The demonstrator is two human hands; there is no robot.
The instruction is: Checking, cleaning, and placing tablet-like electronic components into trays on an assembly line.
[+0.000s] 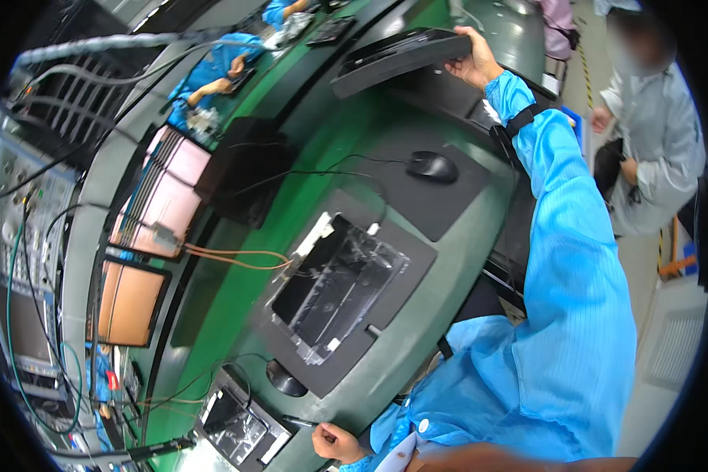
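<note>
My right hand (473, 64) reaches far out at the top, its thumb and fingers closed on the end of a shallow black tray (405, 69). The tray is tilted and raised over the bench, with dark flat pieces inside. Low in the picture, my left hand (337, 443) is curled, and a dark pen-like stick (299, 422) juts from its fingers. Between the hands, a black display panel (342, 287) in clear film lies on a dark mat (401, 295), with a cable joined at its edge. A smaller filmed panel (234, 427) lies near my left hand.
Two black mice (433, 167) (285, 379) sit beside the mats. Test instruments (31, 204) and two lit monitors (161, 193) (131, 303) line the left side. Loose cables cross the bench. Across it, a co-worker's blue sleeves (216, 75) show; another person (657, 149) stands at right.
</note>
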